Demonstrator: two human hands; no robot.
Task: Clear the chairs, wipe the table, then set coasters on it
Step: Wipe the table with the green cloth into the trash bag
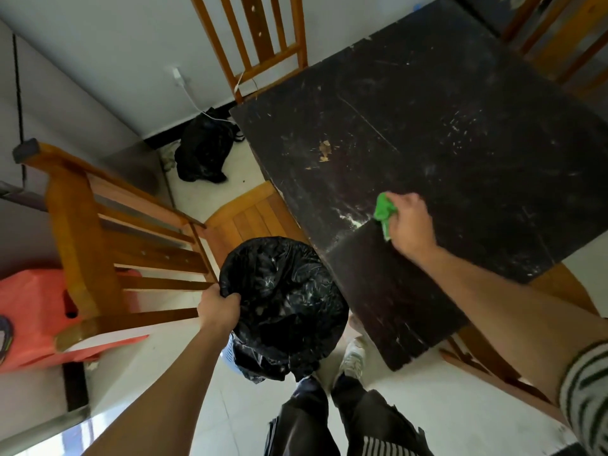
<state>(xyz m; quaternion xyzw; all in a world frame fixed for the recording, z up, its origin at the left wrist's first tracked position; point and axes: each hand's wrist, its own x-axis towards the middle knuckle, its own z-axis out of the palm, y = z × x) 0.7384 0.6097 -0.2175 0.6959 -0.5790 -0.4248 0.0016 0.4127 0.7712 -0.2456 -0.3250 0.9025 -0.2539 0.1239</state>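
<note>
table, dark and scuffed, fills the upper right of the head view, and its near-left edge runs just beside the bin. right hand sits near that edge, fingers curled round a bunched green cloth that pokes out on the thumb side and meets the top next to a streak of pale crumbs. left hand grips the rim of the bin's black liner, holding the opening close by the table edge, likely so the crumbs can be swept straight in. the crumbs lie just left of the cloth, between it and the bin.
</note>
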